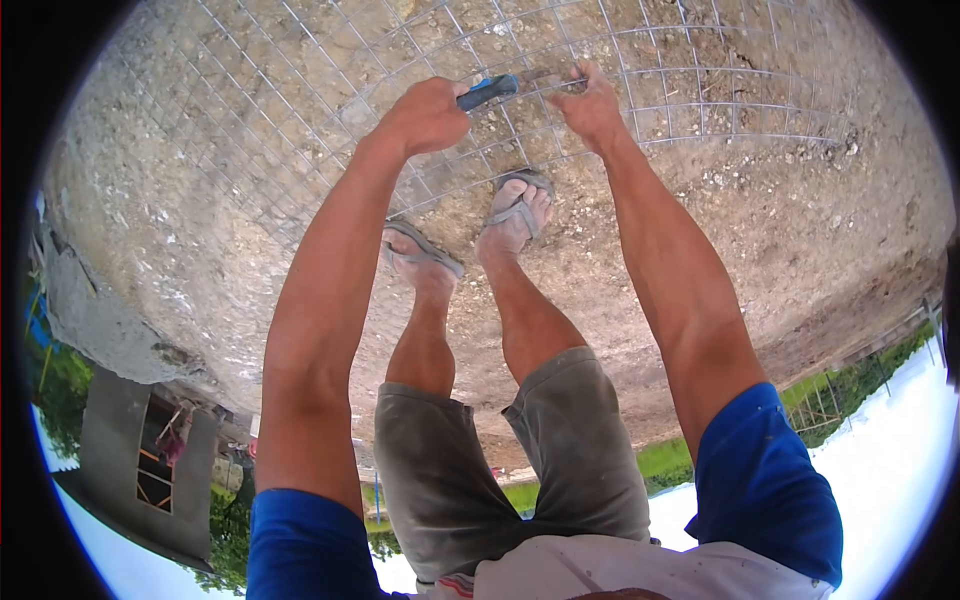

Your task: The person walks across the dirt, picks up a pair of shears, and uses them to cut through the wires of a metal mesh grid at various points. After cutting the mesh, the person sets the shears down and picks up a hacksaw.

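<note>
My left hand (432,115) is closed around a hand tool with a blue and black grip (488,92). A narrow brownish part extends from the tool's grip toward my right hand; its exact kind does not show clearly. My right hand (590,108) has its fingers curled at a wire of the steel mesh (670,105), close to the tool's far end. Both arms reach forward, with the hands a short gap apart over the near edge of the mesh. Just behind that edge are my sandalled feet (515,215).
Rough stony soil (720,190) lies under and around the mesh, which spreads ahead and to the left. A mound of grey material (100,310) and a grey building (110,450) with a window opening are at the left. Green vegetation (665,460) appears behind me.
</note>
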The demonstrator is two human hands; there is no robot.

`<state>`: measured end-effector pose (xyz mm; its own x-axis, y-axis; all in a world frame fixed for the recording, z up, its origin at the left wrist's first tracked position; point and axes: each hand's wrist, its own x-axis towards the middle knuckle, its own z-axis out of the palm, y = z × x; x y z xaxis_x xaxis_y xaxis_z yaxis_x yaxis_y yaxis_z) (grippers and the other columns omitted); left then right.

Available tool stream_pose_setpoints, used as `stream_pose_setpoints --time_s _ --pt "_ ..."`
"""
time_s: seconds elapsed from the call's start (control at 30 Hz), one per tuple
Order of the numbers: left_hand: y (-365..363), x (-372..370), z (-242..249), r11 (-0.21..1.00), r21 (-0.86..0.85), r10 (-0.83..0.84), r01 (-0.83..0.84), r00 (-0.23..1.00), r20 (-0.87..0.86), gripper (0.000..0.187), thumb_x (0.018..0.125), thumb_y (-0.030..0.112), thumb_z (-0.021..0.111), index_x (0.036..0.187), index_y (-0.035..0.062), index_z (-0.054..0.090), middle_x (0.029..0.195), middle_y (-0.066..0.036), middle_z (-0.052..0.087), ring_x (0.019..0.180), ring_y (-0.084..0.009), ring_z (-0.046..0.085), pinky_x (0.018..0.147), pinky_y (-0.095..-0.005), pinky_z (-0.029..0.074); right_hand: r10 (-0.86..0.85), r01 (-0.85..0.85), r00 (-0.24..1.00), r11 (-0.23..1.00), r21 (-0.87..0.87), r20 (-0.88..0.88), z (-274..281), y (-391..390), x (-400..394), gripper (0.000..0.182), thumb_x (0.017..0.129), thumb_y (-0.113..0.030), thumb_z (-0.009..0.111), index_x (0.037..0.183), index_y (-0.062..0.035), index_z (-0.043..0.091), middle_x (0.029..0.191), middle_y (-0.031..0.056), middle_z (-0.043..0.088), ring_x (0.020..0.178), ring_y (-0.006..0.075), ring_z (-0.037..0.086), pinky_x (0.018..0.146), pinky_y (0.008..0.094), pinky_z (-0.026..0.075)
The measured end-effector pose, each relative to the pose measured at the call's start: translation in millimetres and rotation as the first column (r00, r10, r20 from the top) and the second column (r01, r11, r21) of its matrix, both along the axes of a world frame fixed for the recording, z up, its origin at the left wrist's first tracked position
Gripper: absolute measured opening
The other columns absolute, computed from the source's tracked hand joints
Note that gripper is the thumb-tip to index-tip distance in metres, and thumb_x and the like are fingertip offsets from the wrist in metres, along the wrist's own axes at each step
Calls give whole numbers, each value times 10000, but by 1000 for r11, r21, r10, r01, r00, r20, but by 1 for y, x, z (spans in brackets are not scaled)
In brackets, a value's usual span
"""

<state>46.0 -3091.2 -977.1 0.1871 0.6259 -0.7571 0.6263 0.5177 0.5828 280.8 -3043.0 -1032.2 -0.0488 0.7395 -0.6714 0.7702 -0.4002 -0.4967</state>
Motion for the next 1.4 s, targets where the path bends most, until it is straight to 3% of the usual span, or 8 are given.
stream_pose_setpoints --time_s 0.2,0.3,0.6,0.7,0.9,1.0,1.23,1.4 --pt "-5 13 -17 998 59 16 -13 999 -39 274 736 46 467 968 -3 603 721 -229 585 703 -353 586 660 -413 445 -21 21 999 1000 10 -34 -8 -1 2 421 693 -159 741 1013 -35 497 950 195 600 870 301 581 778 359 463" --pt "-8 8 -22 991 92 -91 95 995 -42 480 724 101 501 1185 -13 573 930 -266 630 893 -402 610 811 -422 480 57 -56 998 996 65 -14 -6 0 3 433 726 -113 713 1091 -11 505 863 108 566 706 169 525 610 302 453" --pt "-7 8 -12 999 -8 -40 40 999 18 496 723 74 480 1206 -1 568 939 -263 631 877 -397 610 809 -419 480 20 -18 1000 995 100 -17 -6 -2 1 390 708 -208 738 974 -43 505 961 201 613 897 341 589 797 362 459" --pt "0 9 -3 996 -79 -31 32 999 10 453 723 65 475 1154 -1 596 929 -264 630 877 -395 611 800 -422 480 65 -67 997 995 70 31 0 0 -1 453 722 -149 713 1101 -1 513 925 136 594 825 219 558 724 325 459" --pt "-2 8 -34 997 22 -81 80 997 10 372 725 92 509 1070 3 617 928 -248 635 894 -393 613 796 -429 484 61 -68 995 993 97 78 -3 -1 -4 492 708 -192 737 1114 -27 514 946 188 604 864 299 583 777 353 462" --pt "-6 8 -41 994 56 -95 96 995 -23 391 717 51 461 1076 24 613 782 -250 602 758 -385 597 718 -442 467 259 -309 942 916 255 211 -9 -11 10 652 713 -219 738 1275 -66 446 1094 214 585 1045 350 543 911 398 412" --pt "-13 8 -37 983 180 -37 38 999 -10 338 722 72 496 1033 -6 605 923 -273 609 890 -431 586 799 -471 466 496 -509 811 860 -43 312 57 -33 8 945 770 -297 687 1494 -146 98 1442 216 330 1372 361 245 1121 469 186" --pt "-14 9 -39 983 181 -33 35 999 -17 328 725 84 518 1026 -8 608 906 -275 612 879 -422 594 790 -454 474 470 -411 775 883 -228 423 37 -15 -7 966 799 -357 670 1495 -134 38 1419 194 395 1350 334 313 1114 432 211"
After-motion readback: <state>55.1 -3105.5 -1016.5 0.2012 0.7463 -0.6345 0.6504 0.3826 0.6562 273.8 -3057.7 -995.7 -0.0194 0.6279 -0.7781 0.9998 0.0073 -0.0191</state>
